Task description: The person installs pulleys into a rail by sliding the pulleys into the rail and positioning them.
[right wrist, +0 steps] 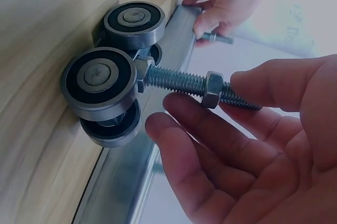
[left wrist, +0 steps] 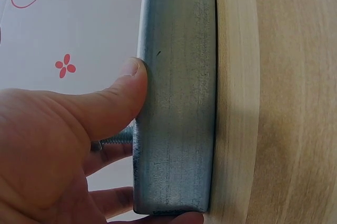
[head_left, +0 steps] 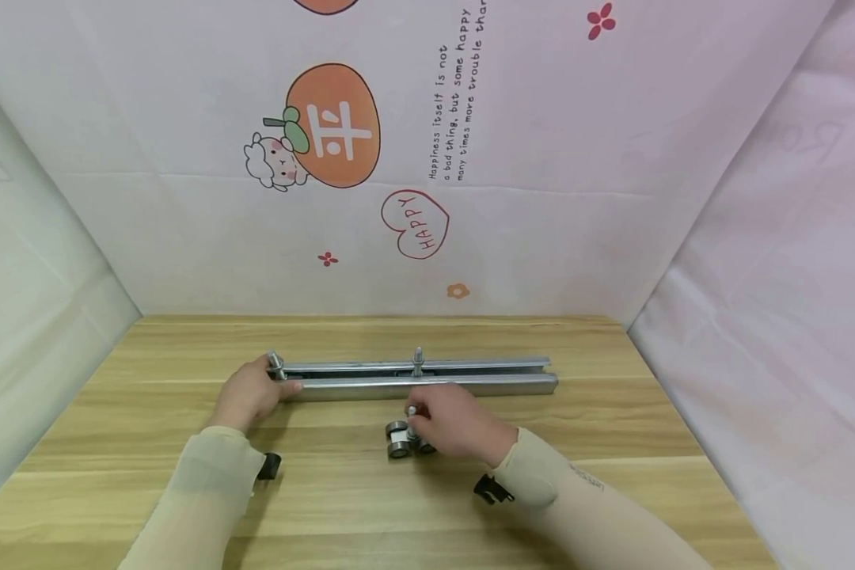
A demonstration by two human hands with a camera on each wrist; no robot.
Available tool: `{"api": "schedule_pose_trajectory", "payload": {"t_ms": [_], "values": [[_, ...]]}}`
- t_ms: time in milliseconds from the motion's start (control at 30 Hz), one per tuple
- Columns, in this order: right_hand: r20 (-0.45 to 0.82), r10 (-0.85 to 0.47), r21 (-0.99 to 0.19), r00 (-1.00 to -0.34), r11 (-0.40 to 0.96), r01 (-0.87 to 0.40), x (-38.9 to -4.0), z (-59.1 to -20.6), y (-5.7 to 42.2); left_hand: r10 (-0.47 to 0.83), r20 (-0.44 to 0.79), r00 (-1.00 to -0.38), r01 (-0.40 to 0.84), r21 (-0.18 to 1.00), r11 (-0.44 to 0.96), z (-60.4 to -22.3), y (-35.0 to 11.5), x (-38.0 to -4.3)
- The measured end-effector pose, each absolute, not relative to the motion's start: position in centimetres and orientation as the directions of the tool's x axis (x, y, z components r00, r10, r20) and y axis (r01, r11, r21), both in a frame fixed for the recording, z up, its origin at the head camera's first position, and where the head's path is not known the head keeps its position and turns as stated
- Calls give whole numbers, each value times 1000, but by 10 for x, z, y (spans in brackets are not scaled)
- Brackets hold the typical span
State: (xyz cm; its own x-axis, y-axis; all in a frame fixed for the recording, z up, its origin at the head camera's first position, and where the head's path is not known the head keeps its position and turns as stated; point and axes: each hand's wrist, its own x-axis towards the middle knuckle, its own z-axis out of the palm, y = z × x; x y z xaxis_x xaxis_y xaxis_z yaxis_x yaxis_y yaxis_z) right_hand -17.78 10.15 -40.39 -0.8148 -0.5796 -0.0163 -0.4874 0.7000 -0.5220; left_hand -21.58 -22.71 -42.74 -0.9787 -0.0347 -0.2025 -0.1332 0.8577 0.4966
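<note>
A silver metal rail (head_left: pixel 484 388) with an open slot along its top lies across the table. My left hand (head_left: pixel 248 392) grips its left end, the thumb on the rail's upper edge in the left wrist view. Two threaded bolts stand up out of the slot, one (head_left: pixel 276 365) beside my left hand and one (head_left: pixel 418 361) near the middle. In front of the rail, my right hand (head_left: pixel 459 419) holds a roller trolley (right wrist: pixel 100 79) by its upright bolt, thumb and fingers around the threaded end. A hex nut (right wrist: pixel 212 90) sits partway along that bolt. The trolley's wheels are at the tabletop.
The wood-grain table (head_left: pixel 328 507) carries the rail near its back edge. A white printed cloth (head_left: pixel 541 158) rises behind it, with further white cloth walls at the left (head_left: pixel 28 237) and right (head_left: pixel 769 277).
</note>
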Motion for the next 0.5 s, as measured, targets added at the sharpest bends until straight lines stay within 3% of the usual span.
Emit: {"api": "schedule_pose_trajectory", "payload": {"t_ms": [500], "values": [[-15,-480,-480,-877,773,-415,-182,-400,160,-34,-208,-978,-134,489,862,-426,-226,-216]]}}
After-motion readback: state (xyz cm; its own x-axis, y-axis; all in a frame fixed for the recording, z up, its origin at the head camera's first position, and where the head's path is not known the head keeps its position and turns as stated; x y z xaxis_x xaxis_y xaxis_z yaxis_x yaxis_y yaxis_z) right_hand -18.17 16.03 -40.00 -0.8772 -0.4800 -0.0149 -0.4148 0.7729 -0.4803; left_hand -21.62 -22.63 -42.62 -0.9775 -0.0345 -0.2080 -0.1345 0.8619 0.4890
